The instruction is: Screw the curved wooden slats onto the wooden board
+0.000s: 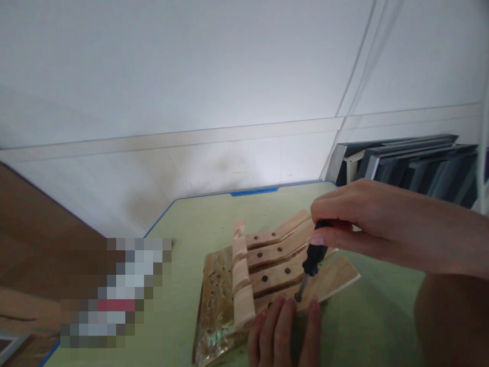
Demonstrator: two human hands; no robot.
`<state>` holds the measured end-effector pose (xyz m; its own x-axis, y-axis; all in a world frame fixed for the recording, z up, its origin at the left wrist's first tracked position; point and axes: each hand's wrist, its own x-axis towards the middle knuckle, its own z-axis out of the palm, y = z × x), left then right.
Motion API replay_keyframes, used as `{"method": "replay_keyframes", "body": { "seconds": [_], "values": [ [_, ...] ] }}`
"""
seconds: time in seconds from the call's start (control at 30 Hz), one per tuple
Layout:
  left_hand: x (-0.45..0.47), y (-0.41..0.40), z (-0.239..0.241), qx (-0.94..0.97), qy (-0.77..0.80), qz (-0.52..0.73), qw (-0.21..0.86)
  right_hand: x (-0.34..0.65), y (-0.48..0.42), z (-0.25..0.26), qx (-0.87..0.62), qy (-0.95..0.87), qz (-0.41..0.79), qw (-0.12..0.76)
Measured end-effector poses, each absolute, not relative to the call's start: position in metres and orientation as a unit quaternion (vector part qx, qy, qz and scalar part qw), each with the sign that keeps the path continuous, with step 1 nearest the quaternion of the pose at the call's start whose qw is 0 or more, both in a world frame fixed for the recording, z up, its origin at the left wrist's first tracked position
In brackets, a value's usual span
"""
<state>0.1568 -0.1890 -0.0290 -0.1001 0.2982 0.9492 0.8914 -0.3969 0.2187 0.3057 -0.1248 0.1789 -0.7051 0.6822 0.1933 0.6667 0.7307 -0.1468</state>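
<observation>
A pale wooden slatted piece [268, 274] has several angled slats joined to a notched crossbar, with dark screws set in the slats. My right hand [344, 224] is closed around the black handle of a screwdriver [314, 257], tilted with its tip in a screw on the nearest slat. At the bottom, my left hand [284, 336] has its fingers bent over that slat's near edge, close beside the screwdriver tip; its thumb is not clearly visible. Under the crossbar side lies a worn brown board [216, 290] with small holes and shiny clear wrapping.
The work stands on a light green tabletop [202, 219] with a blue edge, against a white wall [183, 76]. Several dark flat panels [412, 158] lean at the right. A blurred-out patch [118, 290] covers something on the left.
</observation>
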Motion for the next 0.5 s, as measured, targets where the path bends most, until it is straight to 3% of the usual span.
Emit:
{"method": "replay_keyframes", "body": {
  "seconds": [0.5],
  "values": [
    [0.154, -0.191, -0.025, -0.627, -0.473, -0.555, 0.276, 0.292, -0.125, 0.177, -0.316, -0.931, 0.064, 0.171]
  ]
}}
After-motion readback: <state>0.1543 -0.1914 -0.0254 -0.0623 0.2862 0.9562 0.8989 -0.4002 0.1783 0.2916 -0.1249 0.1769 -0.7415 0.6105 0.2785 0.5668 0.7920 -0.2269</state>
